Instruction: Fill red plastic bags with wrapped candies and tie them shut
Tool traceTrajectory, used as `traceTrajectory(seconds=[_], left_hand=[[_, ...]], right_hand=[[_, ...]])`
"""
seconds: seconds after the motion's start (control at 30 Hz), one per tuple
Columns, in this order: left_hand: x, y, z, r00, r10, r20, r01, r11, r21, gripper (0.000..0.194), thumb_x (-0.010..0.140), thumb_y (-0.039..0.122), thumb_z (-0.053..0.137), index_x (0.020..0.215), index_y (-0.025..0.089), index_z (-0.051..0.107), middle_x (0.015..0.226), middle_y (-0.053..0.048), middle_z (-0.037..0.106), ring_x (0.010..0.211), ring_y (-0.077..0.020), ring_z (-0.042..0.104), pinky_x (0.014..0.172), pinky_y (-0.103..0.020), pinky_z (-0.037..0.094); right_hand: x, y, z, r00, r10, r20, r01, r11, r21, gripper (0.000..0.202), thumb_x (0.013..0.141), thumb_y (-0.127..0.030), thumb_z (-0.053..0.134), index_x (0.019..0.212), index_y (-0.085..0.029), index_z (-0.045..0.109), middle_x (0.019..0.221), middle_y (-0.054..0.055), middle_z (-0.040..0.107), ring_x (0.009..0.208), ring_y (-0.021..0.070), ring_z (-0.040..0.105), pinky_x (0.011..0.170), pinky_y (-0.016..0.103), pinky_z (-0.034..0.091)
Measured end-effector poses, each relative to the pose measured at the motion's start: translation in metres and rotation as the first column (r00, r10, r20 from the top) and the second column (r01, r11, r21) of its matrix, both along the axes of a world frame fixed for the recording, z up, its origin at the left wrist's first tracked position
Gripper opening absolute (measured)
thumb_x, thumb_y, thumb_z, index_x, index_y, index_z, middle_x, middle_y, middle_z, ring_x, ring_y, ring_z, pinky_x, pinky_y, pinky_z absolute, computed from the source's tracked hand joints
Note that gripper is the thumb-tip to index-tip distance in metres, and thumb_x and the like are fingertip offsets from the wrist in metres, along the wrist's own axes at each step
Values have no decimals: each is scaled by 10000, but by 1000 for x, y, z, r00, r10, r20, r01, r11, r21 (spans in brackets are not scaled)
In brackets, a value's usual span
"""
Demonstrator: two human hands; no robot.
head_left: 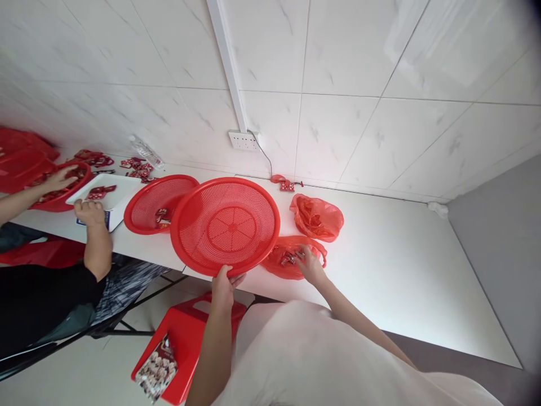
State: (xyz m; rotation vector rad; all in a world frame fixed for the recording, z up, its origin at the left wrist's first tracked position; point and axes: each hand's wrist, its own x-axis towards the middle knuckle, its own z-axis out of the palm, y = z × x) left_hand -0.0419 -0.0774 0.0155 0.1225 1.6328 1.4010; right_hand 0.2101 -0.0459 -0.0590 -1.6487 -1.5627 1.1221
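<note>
My left hand (225, 285) grips the near rim of a round red mesh basket (232, 226), which is tilted and holds nothing that shows. To its right, my right hand (310, 264) reaches into an open red plastic bag (282, 269), its fingers at some small wrapped packets (289, 258). Whether those fingers are closed on a packet is too small to tell. Just behind lies a second red plastic bag (318, 217), crumpled. Another red basket (146, 208) with a few packets in it stands left of the held one, partly covered by it.
At the left, a person's hands are at a red basket (67, 197) of packets and a white scale (120, 194). A clear bottle (146, 151) lies by the wall. Below the table is a red stool (186, 338) with a printed packet (157, 367).
</note>
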Motion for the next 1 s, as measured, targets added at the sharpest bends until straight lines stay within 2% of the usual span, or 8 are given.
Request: traceTrajectory(seconds=[0.17, 0.3, 0.4, 0.57, 0.67, 0.8, 0.9, 1.0], left_hand=[[2, -1, -6, 991, -118, 66, 123, 990, -70, 90, 762, 153, 522, 814, 121, 587, 655, -91, 703, 591, -218, 707, 666, -350, 601], [-2, -2, -14, 973, -221, 70, 228, 967, -110, 65, 780, 186, 546, 828, 151, 574, 657, -79, 703, 605, -231, 713, 667, -362, 595], [-14, -5, -17, 921, -381, 81, 390, 899, -199, 79, 783, 225, 572, 816, 161, 604, 650, -79, 703, 593, -230, 704, 663, -359, 588], [-41, -14, -15, 766, -632, 116, 642, 741, -198, 263, 772, 360, 678, 942, 160, 652, 805, -99, 742, 682, -242, 715, 772, -397, 570], [-61, -9, -14, 724, -678, 130, 689, 720, -80, 448, 815, 485, 658, 1146, 185, 626, 1086, -129, 719, 949, -269, 706, 876, -398, 537], [-102, 32, -12, 824, -554, 118, 564, 823, -74, 333, 913, 377, 562, 1172, 172, 608, 1195, -154, 665, 1016, -243, 677, 872, -354, 533], [-138, 77, -12, 957, -282, 65, 289, 945, -151, 157, 943, 201, 475, 985, 129, 608, 962, -131, 684, 820, -182, 684, 805, -307, 541], [-167, 114, -13, 1000, -12, 5, 13, 979, -201, 68, 904, 124, 524, 873, 132, 584, 810, -57, 627, 690, -131, 627, 729, -258, 537]], right_hand=[[-1, 0, 3, 998, -57, 39, 56, 998, 26, 503, 875, -352, 536, 1342, -183, 460, 1276, 132, 615, 1200, 292, 573, 1005, 496, 455], [-6, -3, 9, 974, -52, -220, 31, 995, -98, 559, 905, -493, 505, 1394, -237, 417, 1279, 107, 628, 1142, 265, 631, 1027, 477, 463], [-12, -5, 7, 878, -120, -463, -31, 951, -307, 534, 896, -536, 509, 1347, -252, 474, 1216, 90, 667, 1010, 258, 697, 939, 459, 543], [-11, -8, 3, 742, -334, -581, -19, 856, -516, 312, 808, -367, 634, 1065, -192, 632, 1077, 121, 715, 919, 290, 718, 768, 445, 620], [-4, -8, 2, 717, -427, -551, 49, 820, -571, 254, 785, -287, 609, 1010, -170, 628, 984, 119, 727, 822, 266, 727, 708, 416, 629], [6, -9, 0, 716, -502, -485, 156, 793, -589, 271, 791, -281, 595, 1029, -152, 605, 941, 105, 732, 771, 236, 725, 680, 369, 629], [11, -11, 1, 707, -499, -501, 158, 802, -576, 303, 801, -289, 589, 1058, -128, 593, 943, 115, 736, 773, 242, 728, 699, 383, 630], [13, -14, 3, 730, -469, -496, 160, 824, -544, 329, 817, -308, 566, 1090, -127, 586, 968, 121, 736, 776, 245, 732, 707, 403, 631]])
